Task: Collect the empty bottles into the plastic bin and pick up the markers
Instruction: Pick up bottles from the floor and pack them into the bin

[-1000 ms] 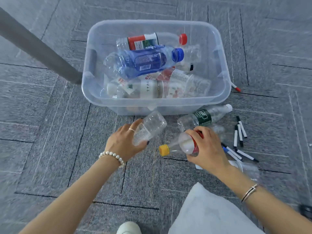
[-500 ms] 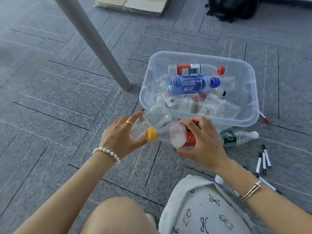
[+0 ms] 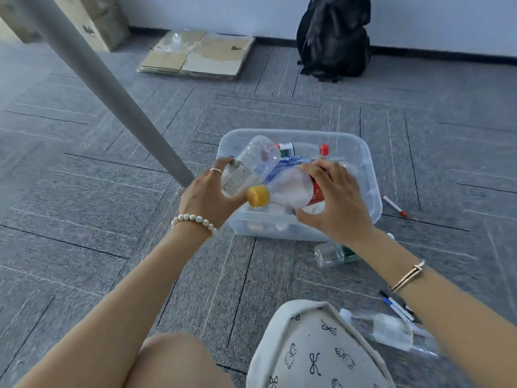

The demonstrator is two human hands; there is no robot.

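1. The left grip is curled round a clear bottle with a printed white label; the bottle is held tilted, its base raised over the near left part of the plastic bin.
2. The right grip is wrapped round a second bottle with a red label and a yellow cap; the cap is pointed toward the left grip, and the two bottles are seen touching or nearly touching just above the bin's front wall.
3. Several bottles are already lying inside the bin; a blue one and one with a red cap can be made out behind the hands.
4. On the carpet just in front of the bin, a green-labelled bottle is left lying, partly hidden by the right forearm; another clear bottle is lying near the right elbow, beside the knee.
5. A red-tipped marker is lying on the floor just right of the bin; more markers are seen beside the right wrist, partly covered by the arm.
6. A pearl bracelet is worn on the left wrist and a gold bangle on the right.
7. A grey bench leg is planted left of the bin; flattened cardboard and a black backpack are set against the far wall.
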